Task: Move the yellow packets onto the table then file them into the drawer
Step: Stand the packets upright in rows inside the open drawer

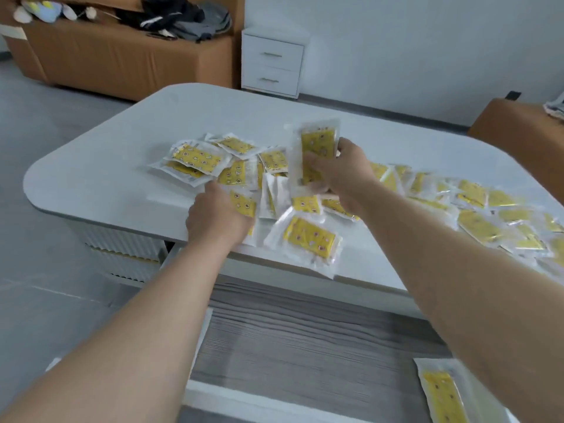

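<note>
Pale wall point(412, 41), grey floor point(45, 148), white 2-drawer nightstand point(271, 64), tan sofa point(122, 62).

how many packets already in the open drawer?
1. A single yellow packet lies in the drawer at its near right corner. The rest are on the table. My arms may hide others.

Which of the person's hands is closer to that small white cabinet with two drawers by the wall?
Right. The right hand, holding up a yellow packet, sits just below the white cabinet in the view. The left hand is lower and further left, resting on the packets.
</note>
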Demonstrator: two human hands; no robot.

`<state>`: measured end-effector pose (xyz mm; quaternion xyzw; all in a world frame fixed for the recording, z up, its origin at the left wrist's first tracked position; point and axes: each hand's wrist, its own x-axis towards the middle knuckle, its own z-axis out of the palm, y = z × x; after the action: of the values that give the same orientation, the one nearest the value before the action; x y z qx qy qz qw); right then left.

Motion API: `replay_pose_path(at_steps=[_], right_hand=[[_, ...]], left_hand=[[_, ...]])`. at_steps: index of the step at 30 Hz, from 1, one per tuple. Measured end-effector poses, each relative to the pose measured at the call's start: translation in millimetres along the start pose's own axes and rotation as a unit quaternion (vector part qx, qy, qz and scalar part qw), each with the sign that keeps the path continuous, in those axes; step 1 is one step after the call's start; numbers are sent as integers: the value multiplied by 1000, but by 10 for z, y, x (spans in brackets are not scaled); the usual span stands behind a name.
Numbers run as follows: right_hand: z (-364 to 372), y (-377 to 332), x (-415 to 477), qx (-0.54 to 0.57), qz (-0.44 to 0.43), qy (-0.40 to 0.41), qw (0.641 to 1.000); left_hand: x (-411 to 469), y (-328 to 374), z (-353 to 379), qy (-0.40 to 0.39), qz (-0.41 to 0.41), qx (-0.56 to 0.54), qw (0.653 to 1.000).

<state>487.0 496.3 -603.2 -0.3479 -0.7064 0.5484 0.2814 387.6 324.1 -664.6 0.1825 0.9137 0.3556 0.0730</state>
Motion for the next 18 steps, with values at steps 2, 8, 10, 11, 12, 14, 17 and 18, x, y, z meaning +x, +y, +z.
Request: replay_pose_path(at_steps=[2,8,10,11,12,14,17,18], right_hand=[[-91,61,-350,60,-3,-29,998],[-396,279,-834,0,-53,-19,998],[-528,305,-858,-20,-42,-9,999],[-582,306,-868,-30,-39,-15,999],[-619,295,-880,-37,-38,-28,998],[-643,229,-916,-14,-31,-65,997],[-581,90,-1037,89,-3,-157,984],[-542,56,-1089,89,-4,-188,978]], left_hand=[[-46,-16,-7,8,-18,-51,999],[-276,45,14,28,-60,-179,982],[-370,97,4,38,-75,-243,966],[-405,130,-9,41,-78,-273,958],[-434,158,-26,44,-77,-299,950],[-471,206,-75,51,-75,-343,935],[-527,260,-177,58,-89,-400,910],[-539,261,-216,55,-100,-416,902]])
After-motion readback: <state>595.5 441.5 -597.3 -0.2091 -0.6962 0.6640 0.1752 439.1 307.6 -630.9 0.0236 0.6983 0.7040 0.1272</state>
